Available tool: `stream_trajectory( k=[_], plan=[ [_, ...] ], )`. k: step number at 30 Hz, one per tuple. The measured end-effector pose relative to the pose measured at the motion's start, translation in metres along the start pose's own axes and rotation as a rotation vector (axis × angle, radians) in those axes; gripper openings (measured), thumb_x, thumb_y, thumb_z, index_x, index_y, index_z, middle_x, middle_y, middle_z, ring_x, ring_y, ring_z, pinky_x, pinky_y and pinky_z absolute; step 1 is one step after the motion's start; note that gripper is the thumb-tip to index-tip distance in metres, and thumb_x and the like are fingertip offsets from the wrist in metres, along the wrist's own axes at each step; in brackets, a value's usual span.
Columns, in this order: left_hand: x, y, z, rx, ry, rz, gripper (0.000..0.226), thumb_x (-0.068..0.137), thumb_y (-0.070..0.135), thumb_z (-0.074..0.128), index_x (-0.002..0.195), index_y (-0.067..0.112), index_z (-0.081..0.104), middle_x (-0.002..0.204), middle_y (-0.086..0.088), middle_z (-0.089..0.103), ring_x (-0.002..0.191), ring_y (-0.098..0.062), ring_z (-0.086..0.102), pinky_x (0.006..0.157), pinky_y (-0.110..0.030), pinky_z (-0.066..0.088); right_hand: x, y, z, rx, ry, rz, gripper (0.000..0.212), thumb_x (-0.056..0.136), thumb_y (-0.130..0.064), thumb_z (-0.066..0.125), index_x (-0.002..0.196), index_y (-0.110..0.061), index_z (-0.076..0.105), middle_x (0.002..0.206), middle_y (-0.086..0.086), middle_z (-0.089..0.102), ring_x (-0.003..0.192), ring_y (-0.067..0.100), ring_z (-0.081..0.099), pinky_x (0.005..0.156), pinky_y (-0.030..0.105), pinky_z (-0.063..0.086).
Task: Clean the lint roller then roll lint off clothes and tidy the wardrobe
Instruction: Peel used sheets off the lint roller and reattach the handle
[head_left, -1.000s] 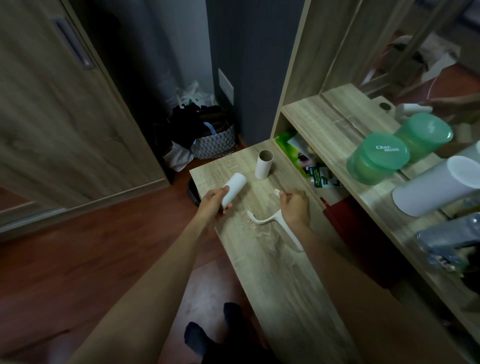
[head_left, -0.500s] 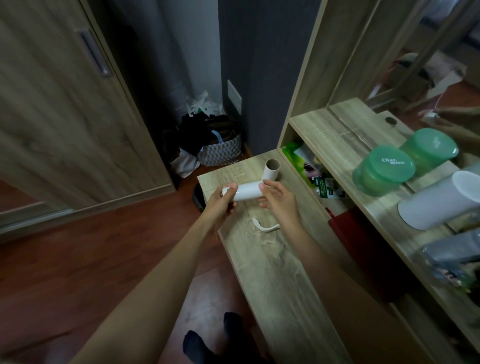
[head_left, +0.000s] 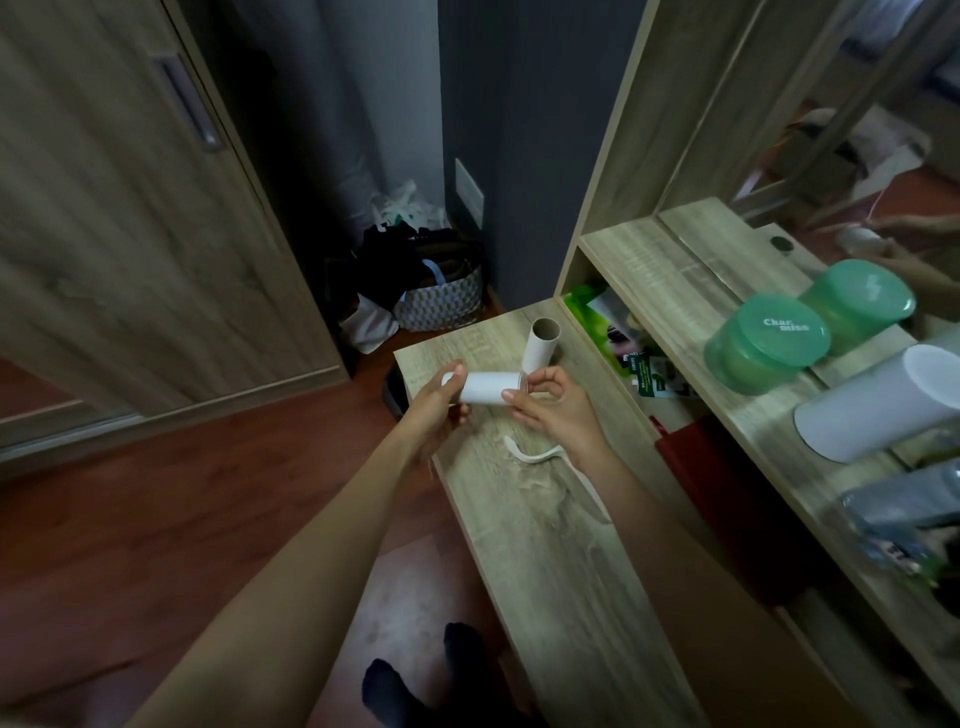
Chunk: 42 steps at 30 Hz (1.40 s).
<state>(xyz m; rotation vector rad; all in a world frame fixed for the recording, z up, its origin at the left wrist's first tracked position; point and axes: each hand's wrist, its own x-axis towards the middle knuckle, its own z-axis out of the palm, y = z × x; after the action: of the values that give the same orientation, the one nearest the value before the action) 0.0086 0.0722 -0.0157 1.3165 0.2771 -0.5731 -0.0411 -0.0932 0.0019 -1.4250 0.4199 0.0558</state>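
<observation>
Lint roll (head_left: 491, 387), white and lying level, sat a little above the middle of the frame, held between both hands over the far end of a pale wooden bench (head_left: 545, 545). The left hand (head_left: 441, 402) gripped the left end of the lint roll, its fingers curled beneath and its thumb laid across the top. The right hand (head_left: 553, 410) pinched the right end with its thumb and bent fingertips, the remaining fingers loosely curled above the palm.

Below the hands, the white handle (head_left: 527, 460) of the roller lay flat on the bench, its curved end in plain sight and its long part half hidden behind the right forearm. Just beyond the roll, a bare cardboard tube (head_left: 543, 345) stood upright on the bench; whether it touched the roll could not be told.

Along the right of the frame ran a wooden shelf (head_left: 670, 291) carrying a green lidded tub (head_left: 763, 343) and, nearer the lower right, a white cylinder (head_left: 878, 410) on its side. A mirror (head_left: 831, 130) filled the upper right. At upper centre a patterned basket (head_left: 441, 306) stuffed with dark things stood on the floor against a grey wall, and a wood-grain wardrobe door (head_left: 104, 208) took up the upper left. Reddish floorboards (head_left: 156, 493) spread across the lower left, with feet in dark socks (head_left: 415, 680) at the bottom edge.
</observation>
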Motion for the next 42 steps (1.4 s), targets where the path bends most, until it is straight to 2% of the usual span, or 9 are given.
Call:
stream_trajectory(
  k=[10, 15, 19, 23, 29, 32, 37, 39, 42],
  plan=[
    [0.000, 0.008, -0.004, -0.006, -0.069, -0.033, 0.042, 0.100, 0.032, 0.049, 0.139, 0.018, 0.044, 0.087, -0.004, 0.050, 0.054, -0.007, 0.045, 0.053, -0.021, 0.040, -0.003, -0.010, -0.006, -0.106, -0.089, -0.003, 0.038, 0.071, -0.008, 0.082, 0.093, -0.009, 0.051, 0.102, 0.011, 0.062, 0.086, 0.017, 0.068, 0.073, 0.031, 0.060],
    [-0.002, 0.008, -0.004, 0.011, -0.069, -0.022, 0.043, 0.100, 0.030, 0.050, 0.141, 0.018, 0.044, 0.093, -0.005, 0.050, 0.059, -0.010, 0.042, 0.053, -0.020, 0.040, -0.001, -0.012, -0.011, -0.181, -0.146, -0.002, 0.043, 0.070, -0.008, 0.083, 0.082, -0.011, 0.042, 0.092, 0.010, 0.057, 0.081, 0.021, 0.064, 0.074, 0.042, 0.060],
    [0.000, 0.003, -0.009, 0.056, -0.008, 0.019, 0.044, 0.101, 0.029, 0.048, 0.143, 0.017, 0.041, 0.097, -0.003, 0.050, 0.060, -0.009, 0.043, 0.056, -0.022, 0.043, 0.002, -0.005, -0.011, -0.168, -0.051, -0.011, 0.039, 0.072, -0.001, 0.079, 0.083, -0.009, 0.043, 0.098, 0.016, 0.056, 0.082, 0.023, 0.064, 0.063, 0.035, 0.061],
    [0.001, -0.005, -0.021, 0.127, 0.119, 0.074, 0.043, 0.101, 0.029, 0.045, 0.142, 0.019, 0.040, 0.112, -0.008, 0.052, 0.069, -0.010, 0.046, 0.063, -0.023, 0.043, 0.010, 0.006, -0.010, -0.186, 0.014, 0.019, 0.027, 0.080, 0.005, 0.069, 0.099, -0.001, 0.052, 0.087, 0.012, 0.062, 0.071, 0.016, 0.063, 0.054, 0.024, 0.058],
    [0.000, -0.016, -0.042, 0.142, 0.220, 0.104, 0.045, 0.101, 0.025, 0.046, 0.145, 0.016, 0.038, 0.126, -0.007, 0.050, 0.081, -0.010, 0.054, 0.064, -0.017, 0.047, 0.053, 0.046, -0.008, -0.713, 0.092, 0.054, 0.019, 0.085, -0.005, 0.063, 0.103, -0.009, 0.065, 0.105, 0.017, 0.068, 0.095, 0.035, 0.065, 0.078, 0.052, 0.055],
    [0.002, -0.020, -0.052, 0.145, 0.227, 0.110, 0.043, 0.101, 0.023, 0.048, 0.142, 0.015, 0.041, 0.126, -0.010, 0.050, 0.074, -0.012, 0.055, 0.054, -0.014, 0.047, 0.058, 0.046, 0.001, -0.898, 0.061, 0.001, 0.021, 0.088, -0.010, 0.059, 0.108, -0.008, 0.065, 0.113, 0.017, 0.066, 0.104, 0.035, 0.061, 0.086, 0.045, 0.052],
    [0.006, -0.023, -0.062, 0.138, 0.229, 0.093, 0.045, 0.098, 0.021, 0.055, 0.139, 0.007, 0.042, 0.136, -0.017, 0.049, 0.084, -0.013, 0.062, 0.070, -0.022, 0.053, 0.056, 0.037, 0.003, -1.024, 0.050, -0.028, 0.023, 0.090, -0.015, 0.060, 0.111, -0.007, 0.065, 0.117, 0.015, 0.065, 0.108, 0.032, 0.060, 0.089, 0.039, 0.050],
    [0.005, -0.022, -0.062, 0.153, 0.234, 0.097, 0.047, 0.096, 0.020, 0.057, 0.136, 0.004, 0.040, 0.135, -0.018, 0.049, 0.083, -0.011, 0.062, 0.067, -0.020, 0.054, 0.051, 0.031, 0.000, -1.035, 0.051, -0.006, 0.031, 0.091, -0.021, 0.060, 0.118, -0.008, 0.063, 0.122, 0.012, 0.064, 0.113, 0.030, 0.058, 0.093, 0.038, 0.048],
    [0.002, -0.017, -0.060, 0.194, 0.214, 0.120, 0.042, 0.095, 0.018, 0.058, 0.130, 0.000, 0.043, 0.129, -0.019, 0.049, 0.082, -0.011, 0.062, 0.061, -0.014, 0.054, 0.042, 0.022, -0.006, -1.021, 0.105, -0.029, 0.025, 0.093, -0.022, 0.054, 0.110, -0.010, 0.067, 0.115, 0.012, 0.067, 0.106, 0.031, 0.060, 0.080, 0.033, 0.047]
  ],
)
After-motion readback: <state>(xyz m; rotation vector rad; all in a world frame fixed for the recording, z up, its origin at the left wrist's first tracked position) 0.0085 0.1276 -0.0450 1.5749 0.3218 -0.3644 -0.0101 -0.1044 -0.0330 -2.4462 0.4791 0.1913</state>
